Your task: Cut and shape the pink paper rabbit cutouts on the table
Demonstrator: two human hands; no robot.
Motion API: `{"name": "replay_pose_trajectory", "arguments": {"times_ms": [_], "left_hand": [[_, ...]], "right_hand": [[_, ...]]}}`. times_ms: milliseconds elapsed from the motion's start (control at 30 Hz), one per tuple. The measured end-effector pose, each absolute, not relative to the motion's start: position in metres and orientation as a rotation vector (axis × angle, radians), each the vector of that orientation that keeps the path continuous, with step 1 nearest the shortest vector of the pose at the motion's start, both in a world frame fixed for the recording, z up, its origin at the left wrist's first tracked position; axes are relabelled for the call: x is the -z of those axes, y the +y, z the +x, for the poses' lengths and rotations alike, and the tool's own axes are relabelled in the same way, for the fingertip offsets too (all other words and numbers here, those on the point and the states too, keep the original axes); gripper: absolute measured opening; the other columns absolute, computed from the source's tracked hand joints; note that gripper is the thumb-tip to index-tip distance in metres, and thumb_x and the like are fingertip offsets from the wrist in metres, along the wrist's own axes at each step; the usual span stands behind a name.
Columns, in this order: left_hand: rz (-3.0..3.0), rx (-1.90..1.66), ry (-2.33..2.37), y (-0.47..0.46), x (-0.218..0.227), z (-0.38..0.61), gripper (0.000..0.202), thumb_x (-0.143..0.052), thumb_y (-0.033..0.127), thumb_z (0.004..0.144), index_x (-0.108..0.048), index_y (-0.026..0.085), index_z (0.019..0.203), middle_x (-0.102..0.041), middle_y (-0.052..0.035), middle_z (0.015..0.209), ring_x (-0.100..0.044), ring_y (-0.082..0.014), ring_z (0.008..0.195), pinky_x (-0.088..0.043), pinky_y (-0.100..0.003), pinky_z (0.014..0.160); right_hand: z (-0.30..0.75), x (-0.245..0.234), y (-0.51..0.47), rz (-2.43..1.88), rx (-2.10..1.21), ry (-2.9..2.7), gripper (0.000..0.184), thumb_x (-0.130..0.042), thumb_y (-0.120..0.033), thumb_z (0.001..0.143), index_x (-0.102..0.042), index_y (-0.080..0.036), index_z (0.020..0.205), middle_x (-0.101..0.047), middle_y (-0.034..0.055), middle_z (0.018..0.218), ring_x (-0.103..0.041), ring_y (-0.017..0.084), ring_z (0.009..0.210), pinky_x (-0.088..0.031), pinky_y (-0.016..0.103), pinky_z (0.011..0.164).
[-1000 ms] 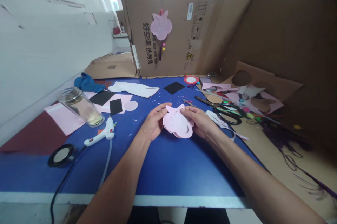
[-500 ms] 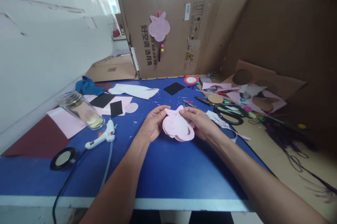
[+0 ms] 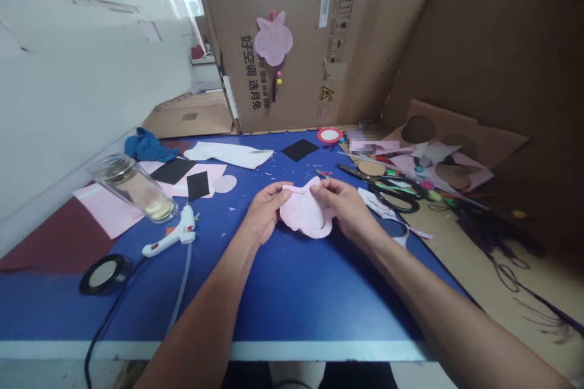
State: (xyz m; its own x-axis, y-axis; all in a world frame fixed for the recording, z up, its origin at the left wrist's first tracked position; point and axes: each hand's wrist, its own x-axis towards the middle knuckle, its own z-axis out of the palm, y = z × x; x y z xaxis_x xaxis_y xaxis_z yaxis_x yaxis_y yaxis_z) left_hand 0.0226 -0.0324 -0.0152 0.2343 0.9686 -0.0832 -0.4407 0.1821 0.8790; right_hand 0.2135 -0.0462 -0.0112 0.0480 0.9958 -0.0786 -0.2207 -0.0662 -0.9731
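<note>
Between my hands is a pink flower-shaped cutout (image 3: 308, 212), layered like felt or paper, with two pointed tips at its top and a recessed middle. My left hand (image 3: 266, 211) pinches its upper left edge between thumb and fingers. On the other side, my right hand (image 3: 344, 205) grips the upper right edge, thumb on top. The cutout is held just above the blue table (image 3: 328, 291). A similar pink cutout (image 3: 274, 40) with beads below it hangs on the cardboard in front of me.
Left lie a white glue gun (image 3: 168, 239), black tape roll (image 3: 104, 274), glass bottle (image 3: 137, 189), and pink sheets (image 3: 107, 206). Black scissors (image 3: 383, 185) rest at right among scraps, near purple tassels (image 3: 497, 231). Black squares (image 3: 300, 150) and white cloth (image 3: 230, 154) lie farther back. Cardboard (image 3: 356, 42) walls the rear.
The pink cutout has shifted slightly in my hands, and its inner layer now lies differently, with the recessed middle showing more clearly. Both hands keep their hold. My view has tilted slightly.
</note>
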Motion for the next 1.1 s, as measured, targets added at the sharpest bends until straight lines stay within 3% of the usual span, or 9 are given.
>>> {"name": "replay_pose_trajectory", "arguments": {"times_ms": [200,633,1100], "left_hand": [[0.895,-1.105,0.826,-0.033,0.019,0.023,0.041,-0.097,0.035,0.065,-0.082,0.015,0.097,-0.079,-0.0098,0.087,-0.070,-0.0180,0.073,-0.055,-0.030,0.071],[0.927,-1.195,0.970,-0.027,0.028,0.023,0.042,-0.096,0.047,0.060,-0.080,0.014,0.082,-0.076,-0.0061,0.075,-0.065,-0.0148,0.062,-0.051,-0.027,0.061],[1.036,-1.205,1.041,-0.027,0.028,0.020,0.032,-0.089,0.044,0.071,-0.075,0.016,0.077,-0.070,-0.0018,0.068,-0.058,-0.0123,0.057,-0.044,-0.025,0.057]], "right_hand": [[0.213,0.012,-0.047,-1.175,-1.224,-1.041,0.037,-0.087,-0.050,0.069,-0.070,-0.020,0.080,-0.067,0.0015,0.076,-0.055,0.015,0.065,-0.042,0.029,0.061],[0.212,0.020,-0.044,-1.201,-1.195,-1.114,0.038,-0.085,-0.052,0.071,-0.073,-0.019,0.084,-0.068,0.0018,0.076,-0.054,0.015,0.066,-0.041,0.028,0.060],[0.210,0.016,-0.046,-1.169,-1.264,-1.150,0.040,-0.086,-0.050,0.070,-0.072,-0.017,0.088,-0.064,-0.0014,0.070,-0.051,0.012,0.059,-0.037,0.025,0.054]]}}
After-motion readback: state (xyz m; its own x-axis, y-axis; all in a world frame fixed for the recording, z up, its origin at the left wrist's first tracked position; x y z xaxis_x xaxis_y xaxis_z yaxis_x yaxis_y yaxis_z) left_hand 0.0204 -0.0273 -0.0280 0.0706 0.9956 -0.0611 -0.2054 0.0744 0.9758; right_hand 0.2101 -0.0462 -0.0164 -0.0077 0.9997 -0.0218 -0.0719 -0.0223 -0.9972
